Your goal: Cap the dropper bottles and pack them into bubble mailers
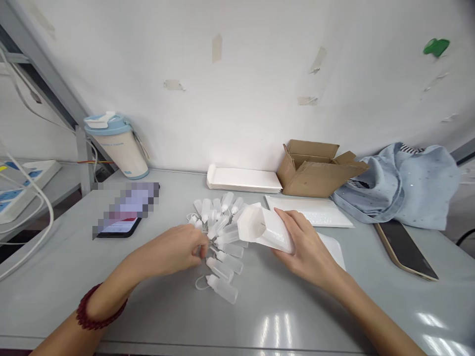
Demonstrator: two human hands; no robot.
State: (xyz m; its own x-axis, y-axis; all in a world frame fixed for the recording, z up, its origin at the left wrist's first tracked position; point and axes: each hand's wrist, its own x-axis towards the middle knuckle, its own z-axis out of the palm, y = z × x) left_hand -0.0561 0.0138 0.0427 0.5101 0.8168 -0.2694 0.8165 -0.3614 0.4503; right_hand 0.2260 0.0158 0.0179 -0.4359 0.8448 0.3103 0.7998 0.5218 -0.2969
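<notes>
My right hand (302, 242) grips a white bubble mailer (276, 230) held tilted above the table, its open mouth facing left. Beside the mouth lies a loose pile of small translucent plastic squeeze bottles (230, 250), several with thin looped cap straps. At the pile's left edge is my left hand (181, 249), its fingers curled together near the bottle tips. Whatever those fingers may hold is hidden. One bottle (222, 289) lies nearest the table's front, apart from my hands.
Behind the pile lie stacked white mailers (245, 179) and an open cardboard box (315, 175). Another mailer (322, 211) lies in front of the box. A tumbler (120, 148) and phone (126, 212) stand left; a blue fabric bag (419, 183) and second phone (406, 249) are right.
</notes>
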